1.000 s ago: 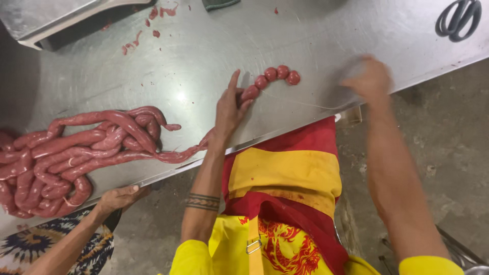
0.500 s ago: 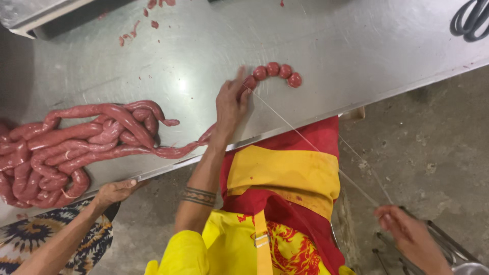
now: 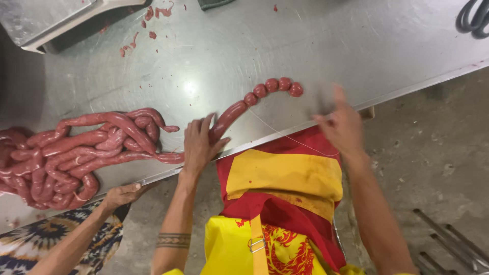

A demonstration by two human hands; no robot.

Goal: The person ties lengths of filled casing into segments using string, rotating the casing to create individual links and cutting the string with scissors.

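Left hand [image 3: 199,145] is pressed flat onto the sausage rope [image 3: 229,116] near the front edge of the steel table [image 3: 356,46], fingers spread over the casing where the long untied length meets the tied part; more pinning than gripping, not fully closed round it. Right hand [image 3: 340,124] sits at the table edge, blurred; a thin string [image 3: 285,135] runs from the sausage toward it, fingers look loosely pinched on the string but I cannot tell for sure. 4 small round links [image 3: 275,86] are already tied off at the far end of the rope, curving away from the left hand. The untied bulk lies in a loose pile [image 3: 76,153] at the left of the table, touching the rope under the left hand. Handling, my read: filled casing is soft, wet, slippery, and thin-skinned, likely to burst if squeezed hard; best taken at the narrow pinch between links, or cradled along its length, not by 1 end. String is light, limp. Another person's hand [image 3: 122,194] rests on the table edge below the pile. Meat scraps [image 3: 147,23] near a metal tray [image 3: 51,20] at the back.
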